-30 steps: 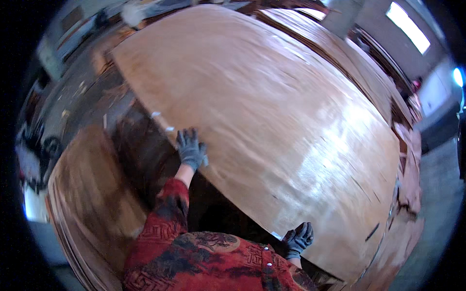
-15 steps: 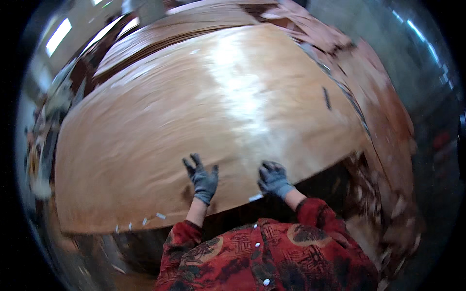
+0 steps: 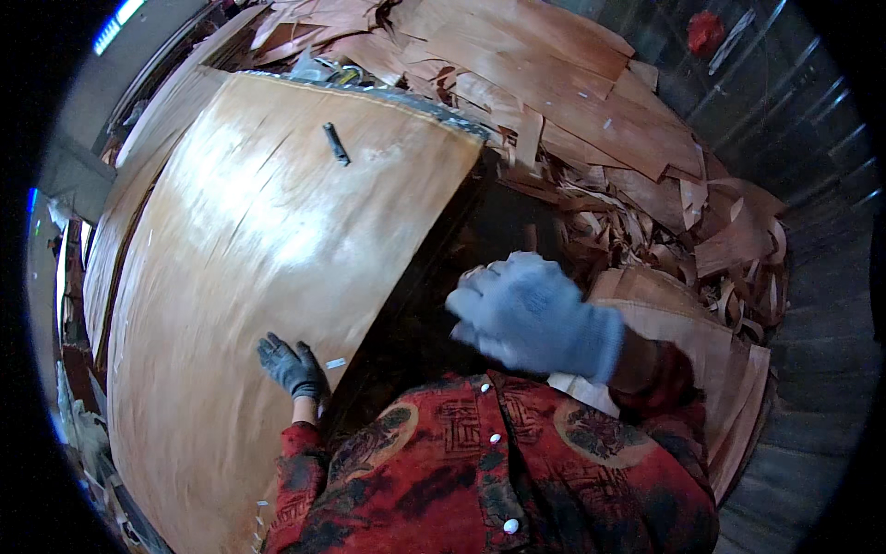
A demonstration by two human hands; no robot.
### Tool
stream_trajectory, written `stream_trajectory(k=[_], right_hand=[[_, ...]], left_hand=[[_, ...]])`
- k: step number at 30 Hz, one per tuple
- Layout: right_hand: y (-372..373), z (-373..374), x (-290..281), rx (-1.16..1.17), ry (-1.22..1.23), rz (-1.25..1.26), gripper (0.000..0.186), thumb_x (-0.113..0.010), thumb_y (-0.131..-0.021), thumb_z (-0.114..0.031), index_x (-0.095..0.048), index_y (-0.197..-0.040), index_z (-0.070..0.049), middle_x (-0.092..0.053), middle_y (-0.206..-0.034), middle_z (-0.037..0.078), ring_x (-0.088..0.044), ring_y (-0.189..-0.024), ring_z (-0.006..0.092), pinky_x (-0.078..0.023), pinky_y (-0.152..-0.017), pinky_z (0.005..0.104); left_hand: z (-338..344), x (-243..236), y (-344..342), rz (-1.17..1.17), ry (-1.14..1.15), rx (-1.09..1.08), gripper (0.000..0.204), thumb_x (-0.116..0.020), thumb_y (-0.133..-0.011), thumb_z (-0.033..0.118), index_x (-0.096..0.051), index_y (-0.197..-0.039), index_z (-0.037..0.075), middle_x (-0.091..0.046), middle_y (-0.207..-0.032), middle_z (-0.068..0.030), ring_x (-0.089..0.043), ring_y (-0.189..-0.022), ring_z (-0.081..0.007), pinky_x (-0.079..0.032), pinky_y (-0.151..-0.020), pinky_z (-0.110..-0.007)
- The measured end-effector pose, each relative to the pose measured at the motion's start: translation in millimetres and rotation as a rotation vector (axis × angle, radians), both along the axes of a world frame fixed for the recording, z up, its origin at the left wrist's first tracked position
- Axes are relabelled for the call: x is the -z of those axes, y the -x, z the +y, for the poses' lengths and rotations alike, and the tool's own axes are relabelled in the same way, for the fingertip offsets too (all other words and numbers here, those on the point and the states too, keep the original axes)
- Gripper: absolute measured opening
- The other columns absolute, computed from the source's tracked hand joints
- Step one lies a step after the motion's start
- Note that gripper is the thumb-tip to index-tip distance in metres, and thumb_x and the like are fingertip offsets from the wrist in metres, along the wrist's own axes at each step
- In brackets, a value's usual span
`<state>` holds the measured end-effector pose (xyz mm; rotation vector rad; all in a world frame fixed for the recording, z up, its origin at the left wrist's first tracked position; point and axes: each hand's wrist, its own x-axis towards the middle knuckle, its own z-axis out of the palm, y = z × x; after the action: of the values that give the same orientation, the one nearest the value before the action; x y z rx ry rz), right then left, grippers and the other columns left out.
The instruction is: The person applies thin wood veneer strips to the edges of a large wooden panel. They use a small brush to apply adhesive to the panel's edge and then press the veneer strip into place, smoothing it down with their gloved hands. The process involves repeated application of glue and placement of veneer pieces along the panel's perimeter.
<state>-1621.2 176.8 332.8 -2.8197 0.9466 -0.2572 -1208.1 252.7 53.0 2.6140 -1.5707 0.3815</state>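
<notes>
A wide tan sheet of wood veneer point(image 3: 198, 351) lies in front of me and to the left, glossy where light falls on it. My left hand point(image 3: 293, 367), in a dark grey glove, rests on it near its right edge with the fingers spread. Beside that hand is a small white strip point(image 3: 336, 363). My right hand point(image 3: 531, 319), in a blue-grey glove, is lifted off the sheet over a dark gap. Motion blurs its fingers, and I make out nothing in them. Farther up the sheet lies a narrow dark object point(image 3: 337, 144).
Torn veneer scraps point(image 3: 637, 222) heap up at the right, with larger loose veneer pieces point(image 3: 554, 65) behind. A smaller veneer stack point(image 3: 683, 323) stands at the near right. Another veneer stack point(image 3: 129, 231) is at the left. A ribbed dark wall point(image 3: 817, 305) borders the right.
My view has swung to the right. My right hand has come up off the veneer sheet and moved closer; my left hand stays on the sheet.
</notes>
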Motion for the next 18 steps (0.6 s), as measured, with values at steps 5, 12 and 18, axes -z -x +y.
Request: stream_trajectory(k=[5, 12, 18], right_hand=[[32.2, -4.2, -110.6, -0.318, -0.061, -0.243, 0.024, -0.059, -0.079, -0.027, -0.055, -0.090, -0.006, -0.054, -0.074, 0.007, -0.053, -0.057, 0.0171, -0.041, -0.047, 0.0333], [70.6, -99.4, -103.7, -0.329, -0.007, -0.271, 0.022, -0.057, -0.079, -0.023, -0.057, -0.092, -0.005, -0.056, -0.077, 0.008, -0.053, -0.058, 0.0166, -0.041, -0.047, 0.0319], [98.9, -215.9, -75.7, -0.311, 0.057, -0.190, 0.021, -0.056, -0.079, -0.019, -0.059, -0.093, -0.004, -0.057, -0.079, 0.010, -0.052, -0.058, 0.0163, -0.041, -0.047, 0.0306]], left_hand=[[6.0, 3.2, -12.5, -0.009, -0.132, -0.099, 0.068, -0.043, -0.089, 0.035, -0.020, -0.142, -0.002, -0.019, -0.147, -0.0235, -0.015, -0.137, -0.0372, -0.009, -0.112, -0.046], [-51.2, 32.2, 35.2, 0.070, -0.008, -0.052, 0.066, -0.044, -0.091, 0.033, -0.021, -0.141, -0.003, -0.020, -0.148, -0.0223, -0.018, -0.138, -0.0326, -0.011, -0.113, -0.041], [-120.9, 51.6, 76.7, -0.025, 0.068, -0.141, 0.066, -0.046, -0.091, 0.031, -0.020, -0.141, -0.004, -0.020, -0.147, -0.0226, -0.021, -0.137, -0.0319, -0.015, -0.112, -0.039]])
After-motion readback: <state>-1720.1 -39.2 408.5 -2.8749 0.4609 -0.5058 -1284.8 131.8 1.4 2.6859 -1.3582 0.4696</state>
